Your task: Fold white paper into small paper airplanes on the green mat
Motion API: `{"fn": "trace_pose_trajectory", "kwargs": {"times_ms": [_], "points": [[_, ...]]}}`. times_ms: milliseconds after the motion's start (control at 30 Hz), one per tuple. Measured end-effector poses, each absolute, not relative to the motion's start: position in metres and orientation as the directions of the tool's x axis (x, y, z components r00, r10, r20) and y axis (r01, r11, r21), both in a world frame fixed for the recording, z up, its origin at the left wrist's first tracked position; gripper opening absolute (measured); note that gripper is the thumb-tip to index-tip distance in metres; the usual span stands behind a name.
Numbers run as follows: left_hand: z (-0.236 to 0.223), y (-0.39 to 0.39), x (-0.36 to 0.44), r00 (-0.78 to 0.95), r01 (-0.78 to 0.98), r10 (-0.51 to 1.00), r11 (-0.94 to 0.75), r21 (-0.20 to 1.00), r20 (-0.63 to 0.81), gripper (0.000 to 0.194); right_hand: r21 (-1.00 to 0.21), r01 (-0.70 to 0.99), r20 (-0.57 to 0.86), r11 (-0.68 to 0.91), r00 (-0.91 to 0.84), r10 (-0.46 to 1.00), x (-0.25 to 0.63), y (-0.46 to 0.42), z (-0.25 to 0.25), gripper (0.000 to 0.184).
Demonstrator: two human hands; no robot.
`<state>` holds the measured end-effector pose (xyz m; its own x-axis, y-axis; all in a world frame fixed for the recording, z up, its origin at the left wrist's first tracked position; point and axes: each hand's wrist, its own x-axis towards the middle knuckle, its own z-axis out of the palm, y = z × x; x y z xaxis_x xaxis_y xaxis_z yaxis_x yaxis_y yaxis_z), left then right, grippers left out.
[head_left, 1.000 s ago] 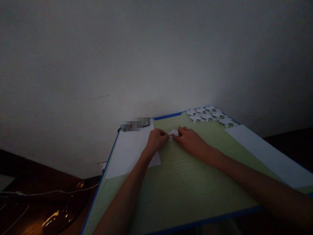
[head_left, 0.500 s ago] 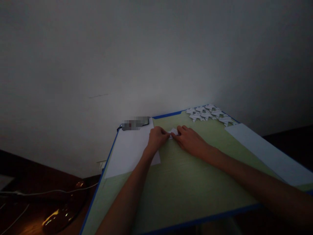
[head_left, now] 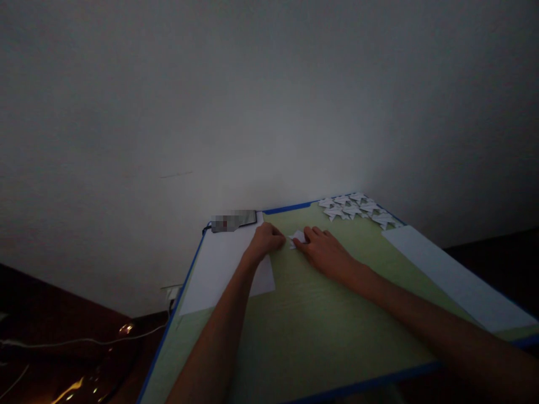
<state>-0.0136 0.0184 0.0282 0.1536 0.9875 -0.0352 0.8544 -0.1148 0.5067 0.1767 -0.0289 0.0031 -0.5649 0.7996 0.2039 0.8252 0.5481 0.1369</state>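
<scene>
A small white folded paper figure [head_left: 298,235] lies near the far middle of the green tabletop, partly hidden by fingers. My right hand [head_left: 327,251] has its thumb on the figure and its other fingers curled at the figure's right side. Just left of it, my left hand [head_left: 267,240] is closed, its fingertips pressed together and a small gap away from the paper; nothing shows in them. Beneath the left hand and forearm lies a large white sheet of paper [head_left: 219,275].
Several white folded paper figures [head_left: 351,211] are arranged at the far right corner. Another white sheet [head_left: 455,280] runs along the right edge. A dark flat device [head_left: 248,217], partly pixelated, lies at the back left. The wall [head_left: 269,112] stands behind the table.
My left hand has drawn slightly left, off the paper figure it was touching. The right hand still rests on the figure. The camera view has shifted a little.
</scene>
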Motion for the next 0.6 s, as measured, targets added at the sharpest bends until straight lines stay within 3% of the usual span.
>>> {"fn": "trace_pose_trajectory", "kwargs": {"times_ms": [233,367,600], "points": [[0.023,0.013,-0.007,0.22,0.849,0.975,-0.199,0.49,0.015,0.023,0.033,0.85,0.223,0.526,-0.52,0.825,0.179,-0.03,0.004,0.036],[0.018,0.013,0.002,0.259,0.847,0.966,-0.226,0.48,-0.003,0.036,-0.138,0.846,0.264,0.515,-0.47,0.843,0.187,-0.024,-0.001,0.031],[0.013,0.011,0.005,0.251,0.83,0.967,-0.19,0.525,-0.047,0.019,-0.522,0.744,0.318,0.417,-0.284,0.905,0.197,-0.002,-0.013,0.026]]}}
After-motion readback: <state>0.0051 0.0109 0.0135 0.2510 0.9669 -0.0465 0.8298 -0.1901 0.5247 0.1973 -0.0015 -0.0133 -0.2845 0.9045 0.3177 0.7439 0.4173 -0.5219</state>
